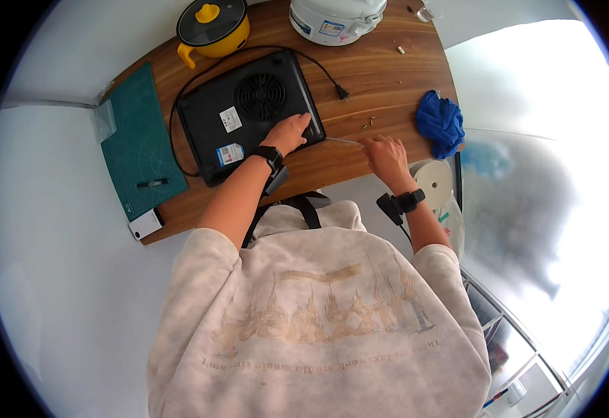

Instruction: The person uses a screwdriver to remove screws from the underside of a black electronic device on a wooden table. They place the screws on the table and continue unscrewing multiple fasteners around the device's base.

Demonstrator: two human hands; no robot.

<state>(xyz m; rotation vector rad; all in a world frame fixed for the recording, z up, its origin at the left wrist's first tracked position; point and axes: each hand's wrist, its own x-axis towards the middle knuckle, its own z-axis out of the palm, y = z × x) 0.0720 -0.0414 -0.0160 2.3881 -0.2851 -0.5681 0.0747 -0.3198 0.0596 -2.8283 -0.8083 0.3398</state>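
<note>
- The black cooker (248,115) lies upside down on the wood surface (381,76), fan side up.
- The left hand (288,132) rests flat on its near right corner, grip spread.
- The right hand (386,155) is just to the right of the cooker and pinches a thin tool (343,141).
- The tool lies sideways, its tip pointing left at that corner.
- Small screws (368,124) lie just past the tool.

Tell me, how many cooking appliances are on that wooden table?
3: a black cooktop lying underside up under the left hand, a yellow lidded pot at the back, and a white cooker, partly cut off.
</note>
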